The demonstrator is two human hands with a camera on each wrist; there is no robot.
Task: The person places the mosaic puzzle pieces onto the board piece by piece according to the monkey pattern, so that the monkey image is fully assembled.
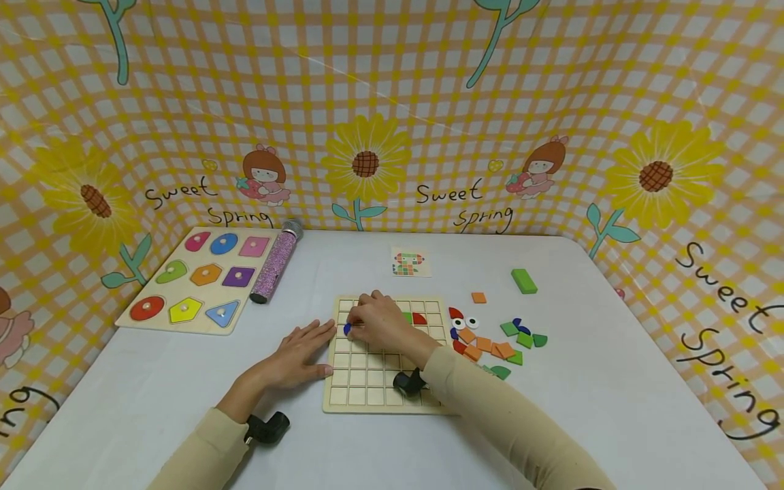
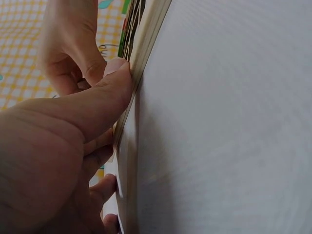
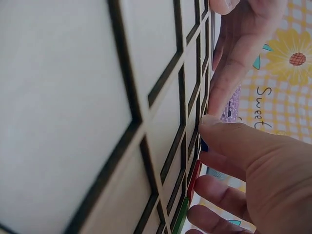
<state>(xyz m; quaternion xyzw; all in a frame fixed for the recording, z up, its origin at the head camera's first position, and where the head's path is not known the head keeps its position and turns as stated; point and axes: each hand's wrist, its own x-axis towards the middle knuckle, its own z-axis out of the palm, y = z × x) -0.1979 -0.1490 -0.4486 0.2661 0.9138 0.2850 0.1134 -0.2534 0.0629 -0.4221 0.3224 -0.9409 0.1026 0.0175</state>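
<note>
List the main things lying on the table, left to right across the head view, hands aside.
Peg puzzle board → glittery microphone → wooden grid board → lone orange square tile → green block.

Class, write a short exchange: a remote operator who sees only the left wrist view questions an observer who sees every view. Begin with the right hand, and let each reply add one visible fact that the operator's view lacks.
Operator: I can see the right hand, but is it holding anything?
Observer: Yes, it pinches a small blue piece.
Operator: And what lies on the table just right of the gridded board, as the head view shows it?
Observer: A scatter of loose pieces in several colours, orange and green among them.
</note>
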